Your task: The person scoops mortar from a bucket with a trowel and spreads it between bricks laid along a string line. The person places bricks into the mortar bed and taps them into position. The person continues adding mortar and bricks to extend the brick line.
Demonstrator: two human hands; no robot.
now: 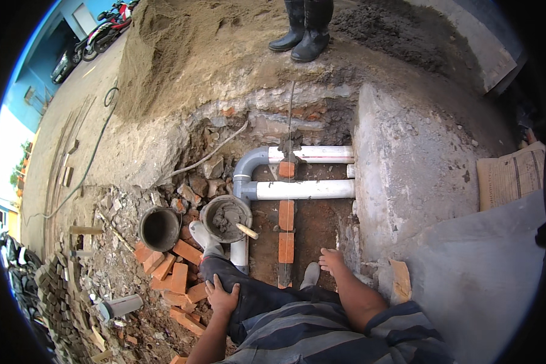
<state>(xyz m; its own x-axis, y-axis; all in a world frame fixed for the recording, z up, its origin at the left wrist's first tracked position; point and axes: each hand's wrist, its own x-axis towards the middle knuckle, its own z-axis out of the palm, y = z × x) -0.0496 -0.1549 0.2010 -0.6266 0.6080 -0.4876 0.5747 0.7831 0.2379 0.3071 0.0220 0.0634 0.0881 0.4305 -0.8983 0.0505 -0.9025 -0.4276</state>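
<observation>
My left hand (222, 296) lies on my left thigh with its fingers spread, holding nothing. Low over the trench, my right hand (332, 261) hangs loosely with fingers partly extended and nothing visible in it. To its left, several orange bricks (286, 247) stand in a line under a taut string (289, 124). A bucket of grey mortar (226, 213) sits by my left boot (205, 236), with a wooden tool handle (247, 230) sticking out over its rim. White pipes (306, 190) with a grey elbow (249, 162) cross the trench beyond the bricks.
Loose bricks (179, 278) lie heaped on the left beside a dark bucket (159, 229). A pale concrete block (400, 176) borders the trench on the right. At the far edge stands a person in black boots (312, 30), near a sand pile (170, 54). A short capped pipe (121, 306) lies lower left.
</observation>
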